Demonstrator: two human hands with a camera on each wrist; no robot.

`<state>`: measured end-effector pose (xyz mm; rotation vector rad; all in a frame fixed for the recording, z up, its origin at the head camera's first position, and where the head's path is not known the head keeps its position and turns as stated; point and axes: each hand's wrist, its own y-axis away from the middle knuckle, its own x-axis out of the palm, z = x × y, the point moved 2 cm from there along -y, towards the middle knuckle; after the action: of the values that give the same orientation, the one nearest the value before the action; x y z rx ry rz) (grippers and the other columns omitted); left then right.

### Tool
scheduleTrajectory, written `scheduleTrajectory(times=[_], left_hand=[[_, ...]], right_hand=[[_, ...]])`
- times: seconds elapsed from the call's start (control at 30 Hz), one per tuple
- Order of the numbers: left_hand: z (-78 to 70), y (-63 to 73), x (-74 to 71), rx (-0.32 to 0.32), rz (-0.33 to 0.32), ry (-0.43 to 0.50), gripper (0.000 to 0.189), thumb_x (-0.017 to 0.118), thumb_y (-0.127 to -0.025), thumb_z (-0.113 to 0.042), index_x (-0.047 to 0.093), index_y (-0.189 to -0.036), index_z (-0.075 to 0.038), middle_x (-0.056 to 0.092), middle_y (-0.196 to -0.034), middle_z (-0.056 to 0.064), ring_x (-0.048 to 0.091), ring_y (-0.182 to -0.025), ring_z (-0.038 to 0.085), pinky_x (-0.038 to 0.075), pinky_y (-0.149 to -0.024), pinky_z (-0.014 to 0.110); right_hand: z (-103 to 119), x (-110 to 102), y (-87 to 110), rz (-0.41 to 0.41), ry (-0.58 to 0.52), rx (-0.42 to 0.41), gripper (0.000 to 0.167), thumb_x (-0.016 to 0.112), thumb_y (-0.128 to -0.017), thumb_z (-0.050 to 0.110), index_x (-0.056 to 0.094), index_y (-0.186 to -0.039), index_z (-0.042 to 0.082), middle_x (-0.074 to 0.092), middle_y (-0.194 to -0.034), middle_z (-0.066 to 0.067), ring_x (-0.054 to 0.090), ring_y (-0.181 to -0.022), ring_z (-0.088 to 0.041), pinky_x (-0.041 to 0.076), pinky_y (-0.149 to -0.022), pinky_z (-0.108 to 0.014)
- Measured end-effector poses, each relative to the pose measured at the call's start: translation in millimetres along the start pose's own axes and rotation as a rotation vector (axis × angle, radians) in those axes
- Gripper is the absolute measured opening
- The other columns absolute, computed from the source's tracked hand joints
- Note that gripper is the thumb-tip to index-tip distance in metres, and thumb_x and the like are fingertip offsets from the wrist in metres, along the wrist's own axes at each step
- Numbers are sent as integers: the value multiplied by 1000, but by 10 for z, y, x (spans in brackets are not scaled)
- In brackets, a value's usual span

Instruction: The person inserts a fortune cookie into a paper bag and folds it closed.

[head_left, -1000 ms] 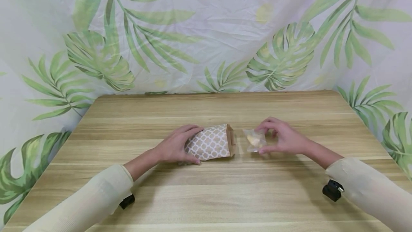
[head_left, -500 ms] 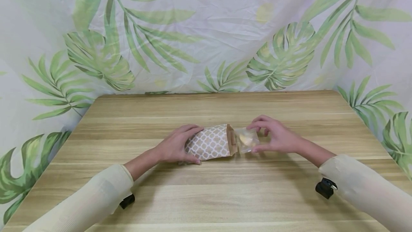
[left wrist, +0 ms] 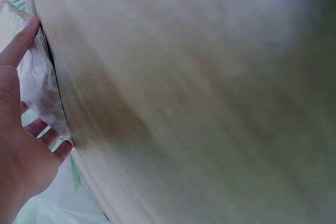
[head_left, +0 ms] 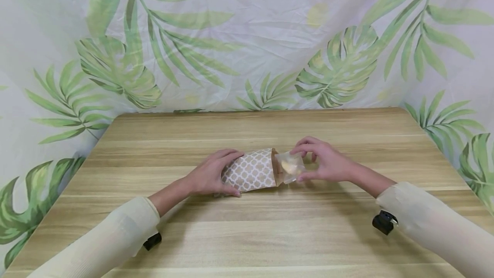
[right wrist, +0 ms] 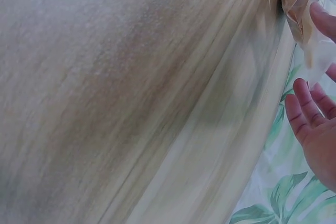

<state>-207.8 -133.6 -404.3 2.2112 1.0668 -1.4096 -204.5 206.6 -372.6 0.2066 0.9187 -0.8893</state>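
Note:
A brown paper bag [head_left: 250, 170] with a white lattice print lies on its side on the table, its open mouth facing right. My left hand [head_left: 210, 173] grips its closed end, thumb on the near side and fingers over the far side. In the left wrist view the same hand [left wrist: 26, 150] spans the bag [left wrist: 44, 90]. My right hand [head_left: 328, 161] pinches a small clear plastic packet [head_left: 290, 167] with something pale yellow inside. The packet's left edge is right at the bag's mouth. The right wrist view catches the right hand [right wrist: 320, 145] beside the bag's brown paper [right wrist: 298, 3].
The wooden table [head_left: 247, 235] fills the lower view. Behind it hangs a white cloth [head_left: 270, 42] printed with green leaves. A black wrist device [head_left: 384, 222] hangs under the right sleeve [head_left: 432, 222], and another [head_left: 152, 241] under the left.
My right hand has moved left with the plastic packet, from a gap away up to the bag's mouth. The left hand and the paper bag have stayed in place.

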Motion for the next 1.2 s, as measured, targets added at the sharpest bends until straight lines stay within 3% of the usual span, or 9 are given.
scheduleTrajectory(times=[0.4, 0.63, 1.0, 1.2], left_hand=[[15, -7, 7, 6, -20, 25, 107, 95, -66, -54, 49, -151, -7, 53, -151, 11, 48, -141, 32, 39, -117, 54], [9, 0, 8, 4, -22, 43, 105, 95, -66, -52, 49, -150, -8, 53, -151, 11, 47, -141, 32, 38, -117, 54], [11, 11, 13, 8, -27, 42, 103, 95, -66, -51, 49, -149, -10, 53, -150, 10, 46, -142, 32, 39, -117, 54], [14, 14, 15, 10, -32, 35, 104, 96, -65, -51, 49, -149, -10, 54, -150, 10, 47, -141, 32, 38, -118, 54]], right_hand=[[68, 8, -51, 7, 31, 17, 61, 96, -73, 17, 70, -127, 4, 59, -128, -11, 61, -105, -28, 55, -78, -42], [113, 7, -70, 16, 65, 45, 61, 95, -74, 16, 69, -128, 3, 57, -130, -13, 62, -111, -31, 57, -83, -49], [172, 50, -133, -8, 192, -23, 59, 95, -74, 13, 69, -127, 1, 56, -131, -15, 63, -111, -30, 57, -85, -43], [188, 22, -172, -25, 200, -30, 58, 94, -74, 10, 70, -125, -1, 57, -131, -18, 65, -106, -32, 57, -83, -43]])
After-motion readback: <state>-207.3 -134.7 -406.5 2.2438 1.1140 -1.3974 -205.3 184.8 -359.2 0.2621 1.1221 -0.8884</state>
